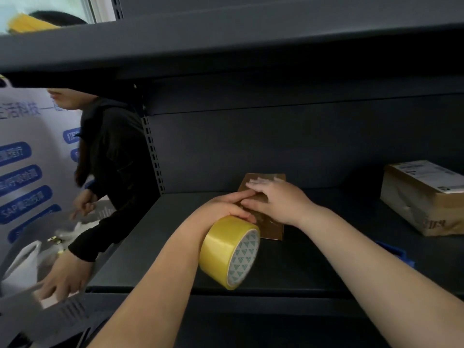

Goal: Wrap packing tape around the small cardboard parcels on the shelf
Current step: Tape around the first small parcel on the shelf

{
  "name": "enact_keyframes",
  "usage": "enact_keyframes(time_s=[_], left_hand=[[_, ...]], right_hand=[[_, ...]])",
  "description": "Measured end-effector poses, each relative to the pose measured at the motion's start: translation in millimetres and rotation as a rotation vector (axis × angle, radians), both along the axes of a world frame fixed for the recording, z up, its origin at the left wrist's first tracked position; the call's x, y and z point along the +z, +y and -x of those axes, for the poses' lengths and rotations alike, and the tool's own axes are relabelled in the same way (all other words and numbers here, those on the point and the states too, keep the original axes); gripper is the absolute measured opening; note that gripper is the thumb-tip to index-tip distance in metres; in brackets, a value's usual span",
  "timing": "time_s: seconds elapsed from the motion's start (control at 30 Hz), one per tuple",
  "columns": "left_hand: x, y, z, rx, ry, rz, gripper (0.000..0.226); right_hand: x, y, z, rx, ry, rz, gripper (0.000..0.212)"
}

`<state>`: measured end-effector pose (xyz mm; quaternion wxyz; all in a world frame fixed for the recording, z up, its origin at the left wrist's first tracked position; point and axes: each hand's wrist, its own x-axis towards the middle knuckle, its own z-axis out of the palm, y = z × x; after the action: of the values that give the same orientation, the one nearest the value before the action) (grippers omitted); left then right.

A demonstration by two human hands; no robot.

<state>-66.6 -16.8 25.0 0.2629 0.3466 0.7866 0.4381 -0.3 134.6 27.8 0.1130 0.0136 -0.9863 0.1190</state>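
Parcel axis: the small brown cardboard parcel (270, 228) is laid lengthwise from the frame's centre toward the back panel.
Parcel look: glossy tape is seen on its near end.
Parcel place: frame centre, on the dark shelf (313, 259).
Left hand (227, 205): the yellow tape roll (229, 251) is gripped beside the parcel, forefinger stretched onto it.
Right hand (275, 199): fingers are pressed flat on the parcel's top, grasping nothing.
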Motion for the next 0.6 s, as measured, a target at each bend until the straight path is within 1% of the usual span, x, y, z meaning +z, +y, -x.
enact_keyframes(time_s=[0.07, 0.13, 0.2, 0.3, 0.37, 0.4, 0.47, 0.5, 0.57, 0.6], left_hand=[[-3, -5, 1, -0.013, -0.011, -0.008, 0.067], [-4, -12, -1, -0.037, -0.090, -0.053, 0.070], [-8, -21, -1, -0.030, -0.158, -0.126, 0.070], [-11, -37, -11, 0.017, -0.207, -0.332, 0.065], [-14, -47, -18, 0.062, -0.308, -0.549, 0.064], [-14, -53, -20, 0.078, -0.354, -0.664, 0.068], [-11, -63, -22, 0.085, -0.329, -0.808, 0.076], [-7, -68, -26, 0.080, -0.281, -0.852, 0.075], [-1, -76, -34, 0.083, -0.134, -0.887, 0.065], [3, -84, -35, 0.099, -0.099, -0.879, 0.060]], right_hand=[[-3, 1, 2, 0.004, 0.019, 0.015, 0.063], [-4, 2, 3, 0.009, 0.004, 0.010, 0.062], [-4, 0, 3, 0.019, 0.010, -0.038, 0.061], [-3, -7, 2, 0.019, 0.032, -0.113, 0.063], [-3, -16, 1, 0.021, 0.052, -0.156, 0.063], [-3, -21, 2, 0.018, 0.064, -0.185, 0.064], [-3, -33, 3, 0.018, 0.081, -0.225, 0.065], [-3, -39, 5, 0.026, 0.078, -0.230, 0.065], [-2, -52, 8, 0.053, 0.042, -0.225, 0.065], [-1, -58, 10, 0.072, 0.019, -0.224, 0.064]])
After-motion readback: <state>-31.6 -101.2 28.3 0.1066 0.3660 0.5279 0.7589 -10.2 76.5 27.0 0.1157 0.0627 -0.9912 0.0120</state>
